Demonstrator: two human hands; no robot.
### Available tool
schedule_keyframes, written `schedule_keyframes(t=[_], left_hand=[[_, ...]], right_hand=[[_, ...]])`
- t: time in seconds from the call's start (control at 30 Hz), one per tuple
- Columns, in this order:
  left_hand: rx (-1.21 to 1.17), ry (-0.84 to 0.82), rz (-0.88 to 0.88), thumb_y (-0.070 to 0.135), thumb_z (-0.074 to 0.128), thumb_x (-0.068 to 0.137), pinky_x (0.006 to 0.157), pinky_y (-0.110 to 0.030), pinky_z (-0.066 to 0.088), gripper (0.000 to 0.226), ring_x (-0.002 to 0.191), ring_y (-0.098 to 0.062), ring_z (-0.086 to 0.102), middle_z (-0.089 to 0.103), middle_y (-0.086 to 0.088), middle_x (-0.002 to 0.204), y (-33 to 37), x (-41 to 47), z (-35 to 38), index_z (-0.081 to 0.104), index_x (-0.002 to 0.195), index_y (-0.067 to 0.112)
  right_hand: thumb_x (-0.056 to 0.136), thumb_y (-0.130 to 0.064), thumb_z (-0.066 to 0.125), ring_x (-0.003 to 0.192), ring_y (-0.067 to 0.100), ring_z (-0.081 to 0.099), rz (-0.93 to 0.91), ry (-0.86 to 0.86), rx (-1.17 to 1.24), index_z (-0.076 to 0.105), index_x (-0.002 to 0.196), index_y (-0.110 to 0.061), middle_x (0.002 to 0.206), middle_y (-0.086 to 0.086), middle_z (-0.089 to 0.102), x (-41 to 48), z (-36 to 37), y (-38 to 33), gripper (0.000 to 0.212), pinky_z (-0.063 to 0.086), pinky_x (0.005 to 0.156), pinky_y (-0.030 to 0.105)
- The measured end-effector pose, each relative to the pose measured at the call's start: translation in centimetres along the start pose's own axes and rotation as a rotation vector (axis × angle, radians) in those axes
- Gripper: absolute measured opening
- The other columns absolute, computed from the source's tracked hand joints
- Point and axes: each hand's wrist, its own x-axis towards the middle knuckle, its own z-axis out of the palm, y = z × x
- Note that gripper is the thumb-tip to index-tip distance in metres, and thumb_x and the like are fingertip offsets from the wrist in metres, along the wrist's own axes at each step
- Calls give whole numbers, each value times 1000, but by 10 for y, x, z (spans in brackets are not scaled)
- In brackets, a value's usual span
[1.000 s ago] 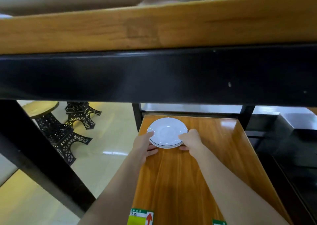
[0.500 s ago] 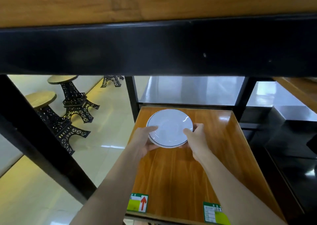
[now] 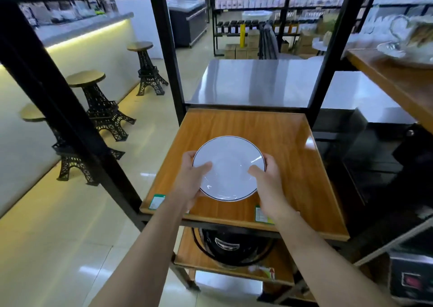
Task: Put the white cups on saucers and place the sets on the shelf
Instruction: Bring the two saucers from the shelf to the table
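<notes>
A white saucer [image 3: 228, 163] with a thin dark rim is held tilted above the wooden shelf board [image 3: 288, 142], near its front edge. My left hand [image 3: 191, 181] grips its left edge, thumb on top. My right hand [image 3: 267, 177] grips its right edge the same way. No white cup shows on this shelf; a blurred cup-like white item on a saucer [image 3: 407, 37] stands on the neighbouring shelf at the upper right.
Black metal uprights [image 3: 168, 56] frame the shelf. A black round appliance [image 3: 232, 248] sits on the lower board. Tower-shaped stools [image 3: 98, 100] stand on the tiled floor at left. A steel table [image 3: 253, 81] lies behind the shelf.
Both hands lifted the saucer off the shelf board and drew it toward the front edge. The view rose, so the upper shelf beam left the frame.
</notes>
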Motion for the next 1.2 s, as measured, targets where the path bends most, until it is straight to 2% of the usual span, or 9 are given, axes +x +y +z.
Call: schedule_keyframes(t=[0.23, 0.33, 0.43, 0.53, 0.7, 0.83, 1.0, 1.07, 1.2], left_hand=[[-59, 2, 108, 10, 53, 93, 78, -47, 51, 21, 82, -23, 59, 59, 0, 95, -15, -65, -11, 44, 108, 22], [-88, -60, 151, 10, 54, 92, 78, -41, 50, 23, 86, -23, 58, 58, 4, 96, -22, -98, -15, 47, 95, 32], [-57, -136, 184, 11, 55, 91, 79, -42, 50, 25, 90, -26, 59, 59, 1, 99, -33, -131, -25, 47, 97, 33], [33, -210, 227, 15, 59, 88, 90, -49, 50, 26, 102, -31, 60, 61, -1, 104, -46, -165, -28, 49, 92, 39], [85, -383, 243, 9, 52, 93, 71, -34, 48, 23, 87, -18, 56, 58, 2, 100, -54, -232, 4, 46, 111, 22], [144, -532, 263, 12, 53, 94, 78, -36, 50, 23, 87, -11, 54, 54, 11, 98, -67, -282, 56, 44, 112, 23], [222, -718, 240, 15, 53, 94, 71, -28, 50, 24, 91, -13, 53, 54, 6, 101, -99, -359, 118, 43, 115, 22], [250, -805, 238, 14, 53, 94, 77, -33, 52, 23, 92, -13, 54, 53, 9, 100, -113, -395, 146, 43, 113, 22], [253, -993, 250, 7, 56, 91, 79, -37, 48, 22, 90, -17, 53, 53, 8, 95, -145, -478, 200, 46, 105, 21]], right_hand=[[84, 0, 58, 86, 15, 58, 35, -33, 99, 43, 113, -18, 101, 0, 59, -71, -8, 1, 38, 48, 69, 28], [83, 0, 59, 90, 16, 57, -42, 77, 124, 45, 113, -19, 102, 0, 59, -111, -10, 2, 38, 47, 75, 29], [82, 2, 58, 96, 22, 57, -84, 188, 159, 51, 106, -23, 104, 3, 59, -162, -11, 8, 35, 47, 82, 35], [84, -2, 59, 98, 17, 58, -99, 287, 160, 50, 120, -20, 107, -2, 60, -216, -18, 17, 41, 50, 82, 33], [87, -7, 60, 95, 18, 57, -125, 447, 222, 50, 108, -27, 100, -5, 60, -292, -64, 17, 31, 48, 77, 30], [88, -9, 59, 98, 22, 57, -154, 664, 218, 52, 106, -25, 101, -2, 60, -351, -115, 15, 25, 49, 82, 38], [88, -3, 57, 81, 16, 58, -201, 917, 242, 55, 100, -18, 91, -4, 60, -433, -180, 20, 19, 49, 58, 18], [88, -3, 57, 83, 18, 58, -210, 1009, 278, 54, 104, -13, 92, -2, 61, -472, -208, 25, 20, 49, 62, 22], [88, -3, 56, 87, 23, 57, -205, 1173, 286, 55, 88, -23, 91, -3, 62, -557, -270, 32, 20, 46, 76, 34]])
